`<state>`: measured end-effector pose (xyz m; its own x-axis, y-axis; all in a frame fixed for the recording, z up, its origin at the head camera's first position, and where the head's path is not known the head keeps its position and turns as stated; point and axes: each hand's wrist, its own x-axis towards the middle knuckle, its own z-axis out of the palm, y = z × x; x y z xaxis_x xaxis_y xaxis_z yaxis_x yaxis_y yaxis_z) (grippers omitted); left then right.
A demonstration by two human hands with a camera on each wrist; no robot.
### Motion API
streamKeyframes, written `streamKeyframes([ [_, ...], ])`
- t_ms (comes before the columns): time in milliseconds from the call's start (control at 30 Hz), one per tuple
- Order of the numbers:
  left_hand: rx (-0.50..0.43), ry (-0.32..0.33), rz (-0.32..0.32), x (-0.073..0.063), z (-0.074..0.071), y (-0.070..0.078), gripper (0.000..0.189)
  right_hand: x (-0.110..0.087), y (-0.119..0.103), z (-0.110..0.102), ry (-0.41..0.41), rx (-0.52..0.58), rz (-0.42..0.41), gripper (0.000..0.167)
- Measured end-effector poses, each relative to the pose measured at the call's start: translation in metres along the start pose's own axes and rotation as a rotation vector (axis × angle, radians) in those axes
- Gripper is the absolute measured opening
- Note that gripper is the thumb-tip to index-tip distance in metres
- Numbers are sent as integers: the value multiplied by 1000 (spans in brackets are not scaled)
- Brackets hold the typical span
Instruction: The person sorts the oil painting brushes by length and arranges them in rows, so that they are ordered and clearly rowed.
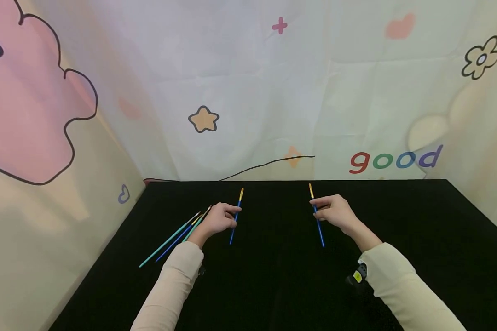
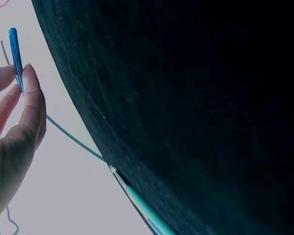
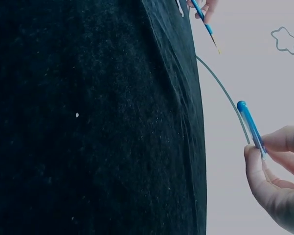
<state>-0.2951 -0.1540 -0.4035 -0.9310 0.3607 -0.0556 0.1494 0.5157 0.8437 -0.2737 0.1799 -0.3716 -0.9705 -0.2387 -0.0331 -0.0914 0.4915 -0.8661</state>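
Observation:
A blue paintbrush (image 1: 233,233) with a golden tip is pinched in my left hand (image 1: 219,218), its tip pointing to the far side. My right hand (image 1: 335,212) pinches a second blue paintbrush (image 1: 320,233), also tip away from me, farther right. In the left wrist view, the thumb and fingers close on the blue handle (image 2: 15,49). The right wrist view shows another blue handle (image 3: 249,120) between the right thumb and fingers. Just left of my left hand lie several more brushes, among them a teal paintbrush (image 1: 161,247) and a blue paintbrush (image 1: 170,248), partly hidden by that arm.
All this is on or above a black tabletop (image 1: 277,285). A pale printed curtain (image 1: 248,92) rises behind its far edge and along both sides. On my right wrist sits a small dark device (image 1: 358,276) with a yellow patch.

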Motion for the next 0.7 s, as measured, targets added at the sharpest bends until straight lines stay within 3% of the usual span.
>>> streamKeyframes([
  [500,-28,37,-52,14,10,1,44,19,-1,13,-8,10,57,38],
  [700,-46,46,-46,22,15,9,44,26,3,12,-1,28,82,38],
])
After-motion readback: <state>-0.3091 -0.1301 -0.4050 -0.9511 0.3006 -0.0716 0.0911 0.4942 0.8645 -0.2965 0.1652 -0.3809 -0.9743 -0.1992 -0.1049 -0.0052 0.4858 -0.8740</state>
